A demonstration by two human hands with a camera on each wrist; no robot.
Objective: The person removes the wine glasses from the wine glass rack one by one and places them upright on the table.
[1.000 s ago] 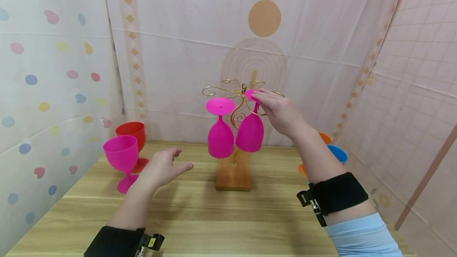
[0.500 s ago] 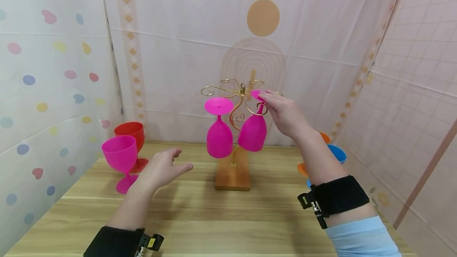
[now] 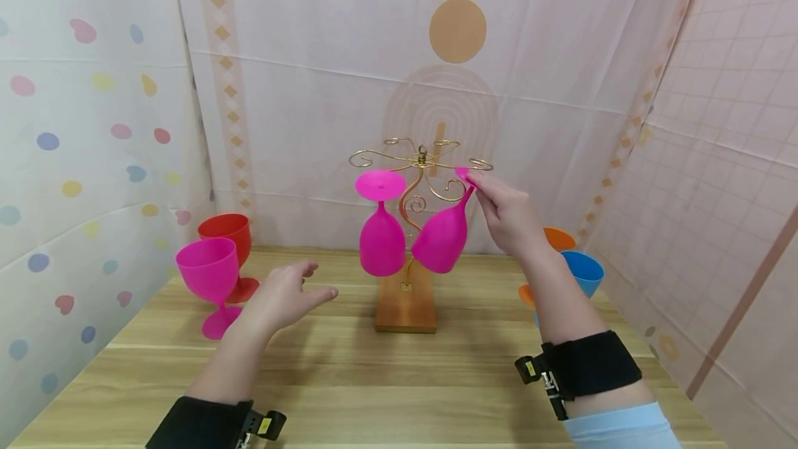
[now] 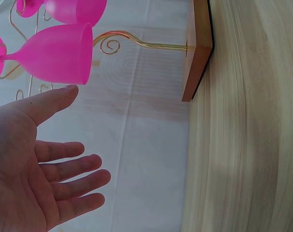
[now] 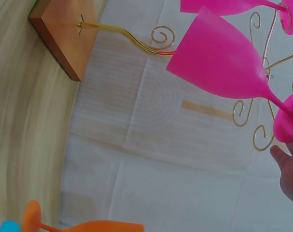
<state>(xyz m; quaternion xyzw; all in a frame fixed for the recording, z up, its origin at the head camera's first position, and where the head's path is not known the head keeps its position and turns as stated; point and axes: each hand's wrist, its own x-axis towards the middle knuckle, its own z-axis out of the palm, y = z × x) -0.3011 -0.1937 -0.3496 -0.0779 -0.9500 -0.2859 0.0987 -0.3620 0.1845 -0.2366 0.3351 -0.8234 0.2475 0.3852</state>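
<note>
My right hand (image 3: 512,217) pinches the foot of a pink plastic goblet (image 3: 444,238), which hangs upside down and leans, bowl to the left. In the right wrist view, thumb and fingers meet at the rim of its foot (image 5: 287,121). The stem stands just right of a curled hook on the gold wire rack (image 3: 422,158). Another pink goblet (image 3: 382,244) hangs upside down from the rack by its foot, bowl beside the tilted one. My left hand (image 3: 283,296) hovers at the left with fingers and thumb spread, palm bare in the left wrist view.
The rack stands on a wooden block (image 3: 405,310) at mid-table. On the left, a pink goblet (image 3: 208,272) and a red goblet (image 3: 237,231) stand upright. Behind my right forearm are an orange goblet (image 3: 559,238) and a blue goblet (image 3: 582,272), partly hidden.
My right hand has drawn the goblet's foot to the right, past the curled hook. The goblet tilts more now, its bowl trailing left. The left hand has stayed put.
</note>
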